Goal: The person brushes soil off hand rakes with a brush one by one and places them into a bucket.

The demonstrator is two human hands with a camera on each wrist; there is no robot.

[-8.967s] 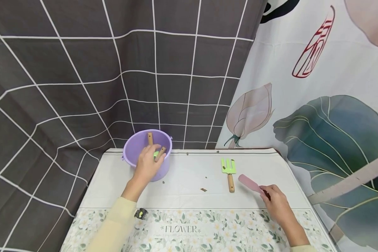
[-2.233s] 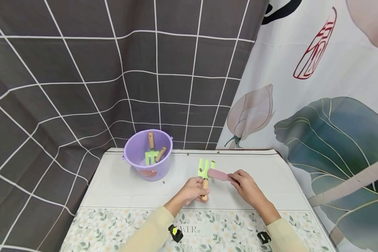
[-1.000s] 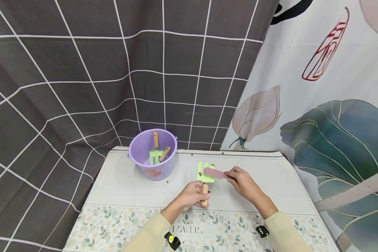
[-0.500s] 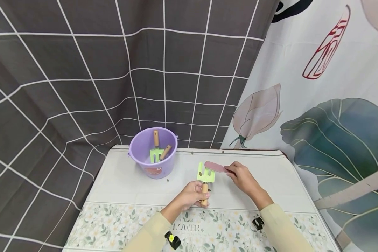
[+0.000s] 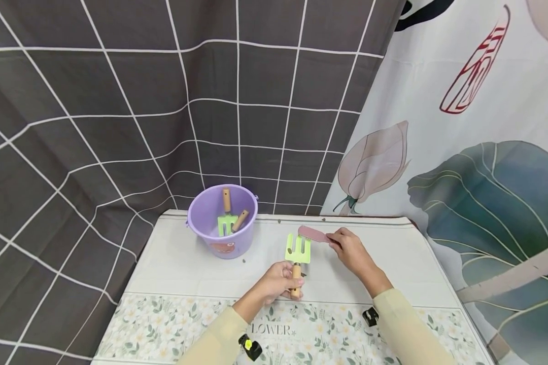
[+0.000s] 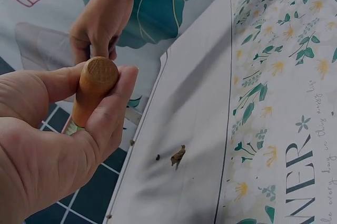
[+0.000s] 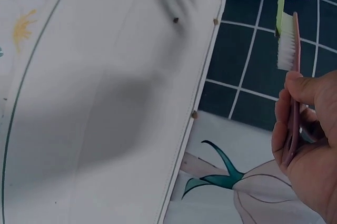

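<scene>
My left hand (image 5: pixel 277 284) grips the wooden handle of a small green garden fork (image 5: pixel 298 249), holding it above the table with its tines pointing away. In the left wrist view the handle's round end (image 6: pixel 99 79) shows between thumb and fingers. A dark speck of dirt sits on the left tine. My right hand (image 5: pixel 350 251) holds a pink-backed brush (image 5: pixel 313 233) with white bristles (image 7: pixel 286 50), seen in the right wrist view. Those bristles are at the tips of the fork's right tines.
A purple bucket (image 5: pixel 244 246) stands at the back left of the table, with another green fork (image 5: pixel 227 223) and a second wooden-handled tool (image 5: pixel 240 221) inside. Brown crumbs (image 6: pixel 178 155) lie on the white tabletop (image 5: pixel 187 263). A dark grid curtain (image 5: pixel 201 126) hangs behind.
Earlier, my left hand was in the bucket and the fork lay on the table; now it holds the fork. Over the last second the brush slid from mid-fork outward to the tine tips.
</scene>
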